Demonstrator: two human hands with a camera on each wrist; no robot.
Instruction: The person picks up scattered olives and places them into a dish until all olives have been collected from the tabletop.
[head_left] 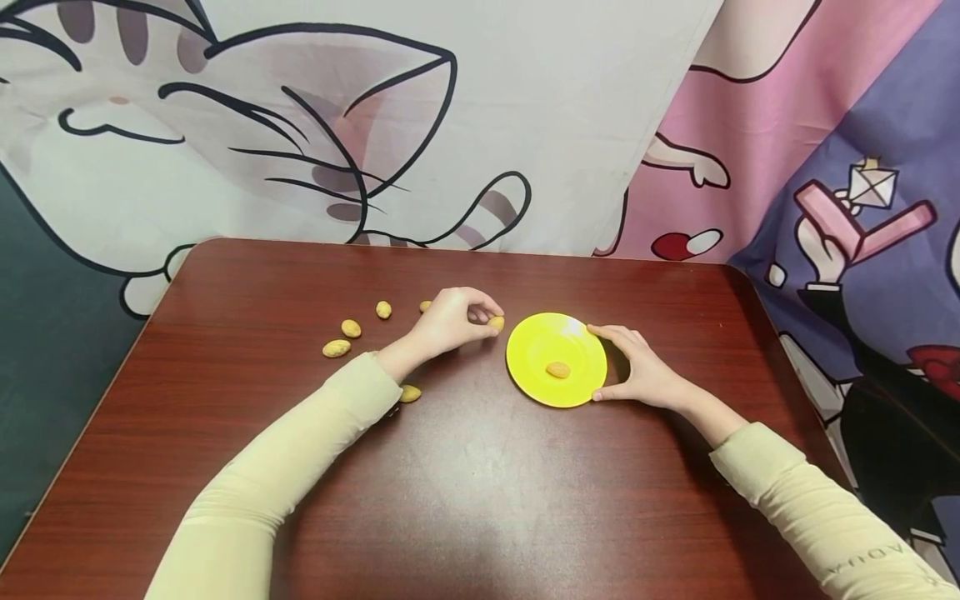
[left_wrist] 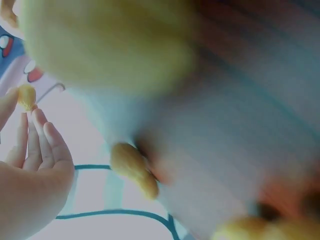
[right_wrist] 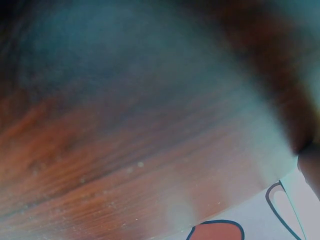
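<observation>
My left hand (head_left: 452, 321) pinches a small yellow-brown nut (head_left: 496, 322) between thumb and fingertips, just left of a yellow plate (head_left: 528, 379). In the left wrist view the same nut (left_wrist: 27, 97) sits at the fingertips, the other fingers extended. My right hand (head_left: 647, 368) holds the plate's right rim, thumb at the near side and fingers at the far side. One nut (head_left: 558, 370) lies on the plate. Little of the right hand (right_wrist: 311, 170) shows in the right wrist view, at its right edge.
Several more nuts lie on the brown table (head_left: 480, 500): a pair at the left (head_left: 337, 348), one farther back (head_left: 383, 310), one partly behind the left hand (head_left: 426, 307) and one beside the left sleeve (head_left: 409, 393). A cartoon-print cloth (head_left: 570, 125) hangs behind the table.
</observation>
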